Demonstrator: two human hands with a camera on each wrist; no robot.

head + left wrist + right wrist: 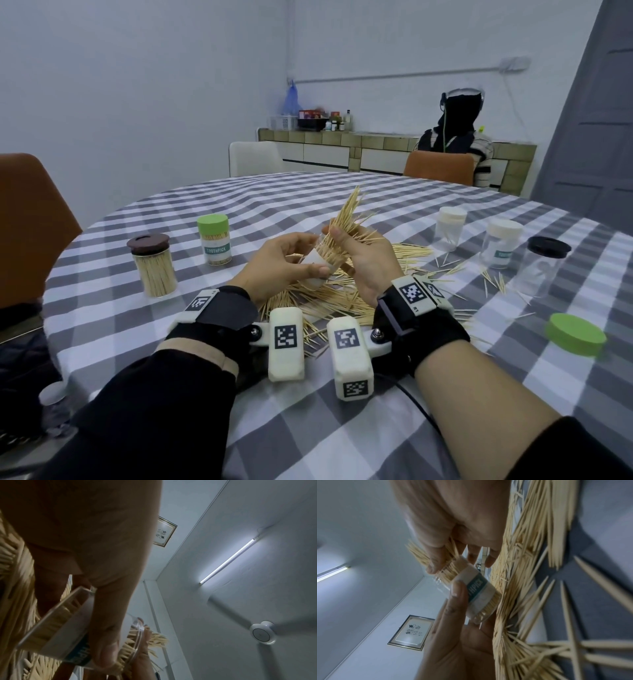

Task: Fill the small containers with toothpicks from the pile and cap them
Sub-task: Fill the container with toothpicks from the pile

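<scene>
My left hand [310,262] grips a small clear container [317,265] with a white "TOOTHPICK" label, tilted above the toothpick pile [329,303]. My right hand [342,236] grips a thick bundle of toothpicks [347,216] whose lower ends sit in the container's mouth while the upper ends fan out. In the right wrist view the container [477,592] lies between my right thumb and my left thumb, with the pile [522,574] behind it. The left wrist view shows the container [68,626] held under my left thumb. A loose green cap [575,334] lies at the right.
A full brown-capped jar [152,265] and a full green-capped container [214,240] stand at the left. Two white-capped clear containers [450,228] [501,243] and a black-lidded jar [544,267] stand at the right among stray toothpicks. A person sits beyond the checked table [342,428].
</scene>
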